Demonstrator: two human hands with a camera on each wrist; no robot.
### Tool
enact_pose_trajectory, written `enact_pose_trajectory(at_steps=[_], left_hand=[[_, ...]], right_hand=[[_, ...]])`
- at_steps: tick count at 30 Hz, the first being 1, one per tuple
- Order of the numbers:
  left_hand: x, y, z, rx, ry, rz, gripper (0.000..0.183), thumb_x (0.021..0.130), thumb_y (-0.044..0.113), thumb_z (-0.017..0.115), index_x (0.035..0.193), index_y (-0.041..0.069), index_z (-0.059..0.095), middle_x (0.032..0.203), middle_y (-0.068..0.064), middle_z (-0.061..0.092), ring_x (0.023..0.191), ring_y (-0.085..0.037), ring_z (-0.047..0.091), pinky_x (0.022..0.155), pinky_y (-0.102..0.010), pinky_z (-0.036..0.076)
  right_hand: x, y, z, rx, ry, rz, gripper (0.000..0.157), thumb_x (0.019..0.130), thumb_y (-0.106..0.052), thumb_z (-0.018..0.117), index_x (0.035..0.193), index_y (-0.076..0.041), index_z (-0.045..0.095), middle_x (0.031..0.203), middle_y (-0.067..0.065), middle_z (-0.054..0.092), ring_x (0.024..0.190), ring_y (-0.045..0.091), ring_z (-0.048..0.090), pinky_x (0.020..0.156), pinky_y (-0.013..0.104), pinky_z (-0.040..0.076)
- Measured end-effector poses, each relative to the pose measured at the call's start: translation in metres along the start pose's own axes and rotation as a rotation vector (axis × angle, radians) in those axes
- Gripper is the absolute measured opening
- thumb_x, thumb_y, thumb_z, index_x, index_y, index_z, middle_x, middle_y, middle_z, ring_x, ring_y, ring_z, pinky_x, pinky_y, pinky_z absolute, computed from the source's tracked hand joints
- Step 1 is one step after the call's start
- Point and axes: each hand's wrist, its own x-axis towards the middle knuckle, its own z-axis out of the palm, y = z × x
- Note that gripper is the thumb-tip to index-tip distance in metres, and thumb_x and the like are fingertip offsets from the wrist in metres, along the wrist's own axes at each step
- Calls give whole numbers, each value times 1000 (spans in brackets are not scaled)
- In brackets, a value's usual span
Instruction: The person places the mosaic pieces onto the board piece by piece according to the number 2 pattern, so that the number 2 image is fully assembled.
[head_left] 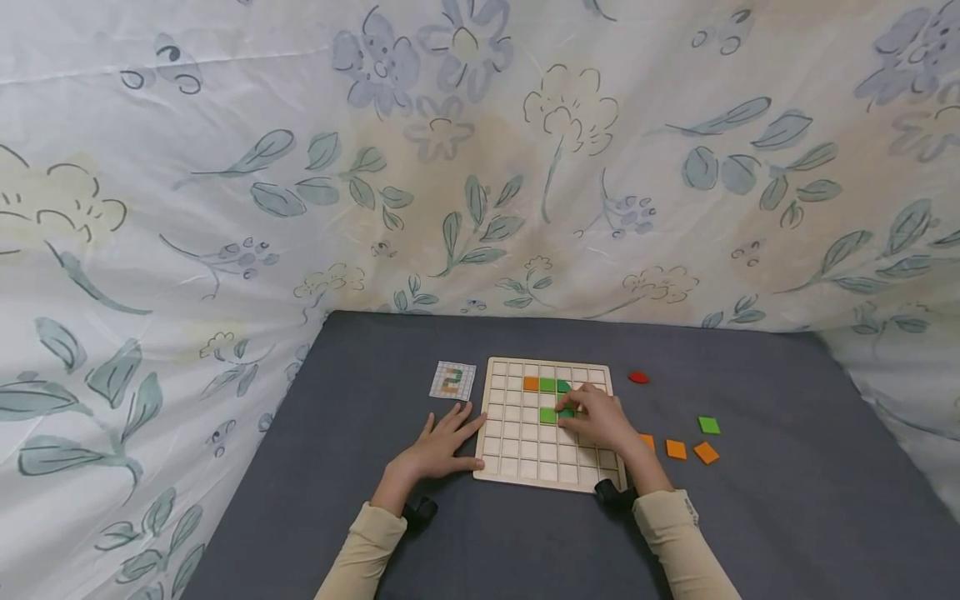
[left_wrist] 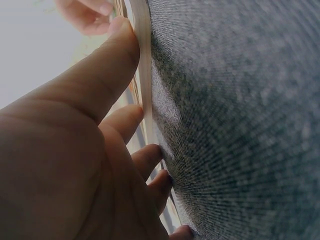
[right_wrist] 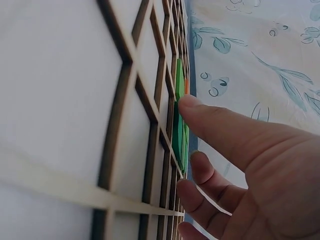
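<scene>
My left hand point(head_left: 444, 447) lies at the left edge of the square wooden grid board point(head_left: 517, 473), fingers spread and thumb touching its rim. The left wrist view shows the thumb point(left_wrist: 112, 65) against that rim. Over the right part of the board, my right hand point(head_left: 600, 419) holds a dark green tile point(right_wrist: 176, 122) between thumb and fingers, low at the grid. Beside it lies a light green tile point(head_left: 548, 415). The upper row holds an orange tile point(head_left: 531, 383), a light green tile point(head_left: 547, 385) and a dark green tile with a cut corner point(head_left: 564, 387).
A small pattern card point(head_left: 452, 381) lies left of the board. To the right are a red piece point(head_left: 639, 377), a loose light green square point(head_left: 708, 425) and orange squares point(head_left: 676, 450). Grey cloth point(head_left: 780, 500) covers the table, with a floral curtain point(head_left: 480, 233) behind.
</scene>
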Motion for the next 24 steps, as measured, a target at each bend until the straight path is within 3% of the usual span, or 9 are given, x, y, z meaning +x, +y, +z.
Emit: enact_pose_trajectory(at_steps=[12, 20, 24], left_hand=[[-1, 0, 0, -2, -9, -4, 76, 87, 45, 59, 149, 17, 25, 155, -15, 13, 143, -35, 6, 107, -65, 1], [-1, -1, 0, -2, -5, -3, 76, 86, 46, 59, 148, 17, 25, 155, -15, 13, 143, -35, 6, 107, -65, 1], [-1, -1, 0, -5, -7, 0, 77, 86, 47, 59, 148, 17, 25, 154, -14, 14, 143, -35, 6, 107, -65, 1]], right_hand=[[-1, 6, -10, -2, 10, -23, 18, 80, -20, 73, 98, -18, 69, 87, 3, 54, 72, 15, 45, 69, 36, 24], [1, 15, -23, 7, 41, 11, 14, 82, -19, 71, 96, -17, 70, 87, 6, 53, 74, 16, 48, 72, 44, 28], [1, 23, -29, -8, 52, 10, 14, 83, -18, 70, 97, -15, 70, 86, 7, 52, 71, 16, 45, 67, 39, 32]])
